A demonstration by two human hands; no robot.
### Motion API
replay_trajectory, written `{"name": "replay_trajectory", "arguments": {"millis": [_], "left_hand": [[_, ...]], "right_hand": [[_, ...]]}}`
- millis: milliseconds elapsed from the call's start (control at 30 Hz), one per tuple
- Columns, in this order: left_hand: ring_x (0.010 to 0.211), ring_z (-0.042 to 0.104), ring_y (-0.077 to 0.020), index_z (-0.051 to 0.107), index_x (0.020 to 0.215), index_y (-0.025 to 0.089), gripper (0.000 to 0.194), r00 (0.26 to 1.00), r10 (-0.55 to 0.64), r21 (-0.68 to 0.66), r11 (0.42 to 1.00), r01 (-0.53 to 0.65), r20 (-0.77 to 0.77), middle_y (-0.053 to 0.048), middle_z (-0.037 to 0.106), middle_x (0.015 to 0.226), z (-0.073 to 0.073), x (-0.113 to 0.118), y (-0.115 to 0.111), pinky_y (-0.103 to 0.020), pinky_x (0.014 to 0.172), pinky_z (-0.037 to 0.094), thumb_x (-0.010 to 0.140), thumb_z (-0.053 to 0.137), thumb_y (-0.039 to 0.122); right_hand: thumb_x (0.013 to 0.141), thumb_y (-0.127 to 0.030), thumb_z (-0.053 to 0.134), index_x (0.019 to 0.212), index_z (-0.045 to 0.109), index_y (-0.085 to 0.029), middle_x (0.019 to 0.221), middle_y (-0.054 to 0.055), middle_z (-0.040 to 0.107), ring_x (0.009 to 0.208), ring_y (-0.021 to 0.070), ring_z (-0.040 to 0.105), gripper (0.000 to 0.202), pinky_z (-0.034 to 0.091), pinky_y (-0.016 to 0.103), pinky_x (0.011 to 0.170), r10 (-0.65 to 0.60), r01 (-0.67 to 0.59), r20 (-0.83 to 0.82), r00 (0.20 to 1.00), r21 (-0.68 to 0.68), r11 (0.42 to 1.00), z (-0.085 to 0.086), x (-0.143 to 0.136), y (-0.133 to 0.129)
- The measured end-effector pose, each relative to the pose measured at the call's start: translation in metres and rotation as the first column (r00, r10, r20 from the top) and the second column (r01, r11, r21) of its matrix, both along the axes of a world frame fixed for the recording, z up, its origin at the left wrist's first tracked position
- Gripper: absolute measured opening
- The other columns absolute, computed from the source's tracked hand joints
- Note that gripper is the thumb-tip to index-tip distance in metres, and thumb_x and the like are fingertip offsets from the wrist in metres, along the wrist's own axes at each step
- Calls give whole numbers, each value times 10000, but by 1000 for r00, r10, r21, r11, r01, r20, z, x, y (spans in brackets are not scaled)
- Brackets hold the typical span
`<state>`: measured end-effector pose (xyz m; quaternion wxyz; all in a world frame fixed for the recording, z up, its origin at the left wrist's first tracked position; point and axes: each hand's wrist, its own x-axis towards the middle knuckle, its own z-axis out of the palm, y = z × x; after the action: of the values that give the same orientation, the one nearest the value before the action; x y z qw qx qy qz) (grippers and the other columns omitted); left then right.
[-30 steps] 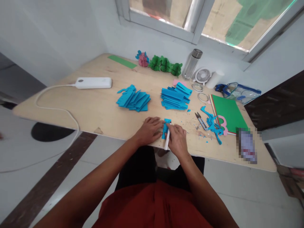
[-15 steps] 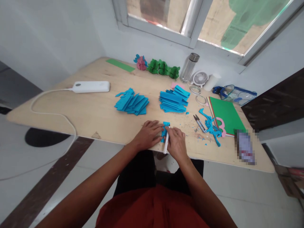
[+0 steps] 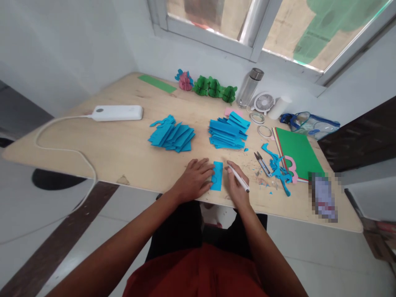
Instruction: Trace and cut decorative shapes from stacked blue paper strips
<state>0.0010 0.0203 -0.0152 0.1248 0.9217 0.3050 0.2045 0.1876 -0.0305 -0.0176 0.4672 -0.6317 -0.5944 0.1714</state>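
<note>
A small blue paper strip [image 3: 218, 176] lies near the table's front edge, with a faint curved line drawn on it. My left hand [image 3: 194, 180] rests flat with its fingers spread, the fingertips over the strip's left edge. Just right of the strip, my right hand [image 3: 237, 185] is closed around a white pen [image 3: 239, 179], clear of the paper. Two piles of blue paper pieces, a left one [image 3: 173, 135] and a right one [image 3: 228, 131], lie beyond my hands.
Small scissors [image 3: 262, 164] and blue scraps [image 3: 280, 167] lie right of my right hand, beside green sheets [image 3: 298, 150]. A bottle [image 3: 250, 88], a fan [image 3: 264, 102] and green paper shapes [image 3: 214, 88] stand at the back. A white power bank [image 3: 117, 113] is on the left.
My right hand has moved right, off the blue strip, and the pen now slants away from it. More of the strip shows. My left hand has stayed nearly in place.
</note>
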Motion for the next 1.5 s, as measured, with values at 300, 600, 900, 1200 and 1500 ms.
{"name": "replay_trajectory", "arguments": {"millis": [300, 600, 900, 1200, 1500], "left_hand": [[1339, 435, -296, 624, 1080, 197, 263, 1000, -14, -48, 999, 13, -22, -119, 567, 1384, 3, 0, 1, -539, 1098, 289, 884, 472, 283], [1331, 442, -299, 616, 1112, 182, 277, 1000, -1, -52, 999, 0, -24, -128, 588, 1357, 5, -1, 3, -542, 1095, 293, 901, 468, 282], [1341, 417, -325, 613, 1101, 163, 285, 999, -28, -95, 995, 26, -24, -149, 553, 1391, 0, 0, 6, -567, 1088, 287, 896, 457, 286], [1324, 437, -309, 593, 1142, 159, 309, 998, -30, -45, 999, 27, -53, -155, 539, 1401, -4, 2, 4, -545, 1088, 292, 884, 487, 292], [1325, 441, -303, 597, 1160, 171, 329, 1000, 4, 17, 1000, -4, -28, -155, 547, 1397, -4, 1, 1, -529, 1090, 295, 867, 500, 286]], "right_hand": [[842, -340, 566, 886, 647, -191, 699, 18, 686, 633, 177, 644, 176, 510, 284, 590, 34, -65, -340, 940, -80, 995, 1, -5, 48], [835, -299, 562, 775, 576, -203, 604, -12, 621, 562, 150, 585, 114, 442, 248, 516, -20, -12, -343, 939, -89, 996, -2, -8, 51], [901, -340, 525, 951, 627, -218, 798, 23, 700, 687, 168, 670, 167, 528, 280, 624, 105, -125, -245, 964, -69, 990, -13, -5, 50], [916, -342, 486, 1034, 657, -215, 856, 42, 741, 739, 200, 709, 243, 539, 300, 701, 98, -97, 6, 995, -53, 994, -8, -7, 46], [902, -365, 478, 1005, 666, -229, 833, 32, 736, 716, 203, 701, 254, 539, 306, 699, 75, -75, -6, 997, -39, 996, -14, -6, 50]]}}
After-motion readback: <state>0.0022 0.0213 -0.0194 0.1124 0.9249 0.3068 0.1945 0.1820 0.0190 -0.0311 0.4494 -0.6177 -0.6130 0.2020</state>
